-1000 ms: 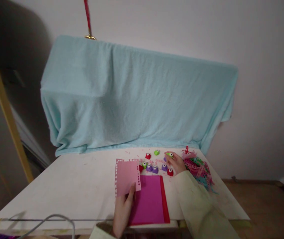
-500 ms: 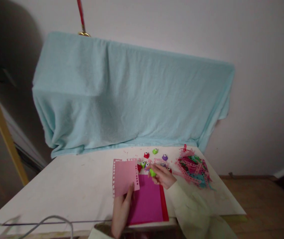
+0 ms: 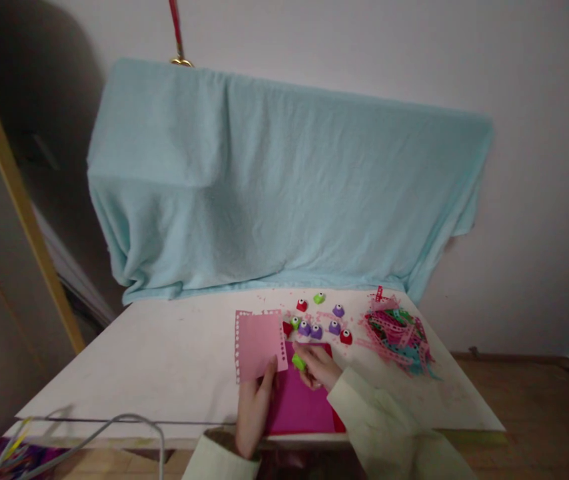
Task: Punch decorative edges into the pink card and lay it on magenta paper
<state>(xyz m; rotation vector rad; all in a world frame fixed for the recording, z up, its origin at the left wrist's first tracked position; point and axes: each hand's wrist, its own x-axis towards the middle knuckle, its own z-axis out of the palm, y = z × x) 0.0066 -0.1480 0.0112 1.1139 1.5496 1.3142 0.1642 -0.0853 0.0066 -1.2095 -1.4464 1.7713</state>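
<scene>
My left hand (image 3: 257, 401) grips the lower edge of a pink sheet of paper (image 3: 259, 343), thumb on top. Small punched shapes run along its left, top and right edges. Just right of the sheet, my right hand (image 3: 317, 367) is closed on a green craft punch (image 3: 299, 362), close to the punched right edge but apart from it. Beneath both hands lies magenta paper (image 3: 304, 407) with red paper (image 3: 338, 423) showing at its right side. Behind my hands stand several more small punches, among them a purple punch (image 3: 316, 331) and a red punch (image 3: 346, 337).
A heap of punched paper strips (image 3: 399, 333) lies on the right of the white table (image 3: 139, 360). Pink paper bits are scattered around the punches. A light blue cloth (image 3: 284, 187) hangs behind the table. A grey cable (image 3: 129, 417) loops at the front left.
My right hand has drawn the green punch slightly nearer and left, uncovering more punches behind it. My left hand still holds the pink sheet. The whole view has shifted a little.
</scene>
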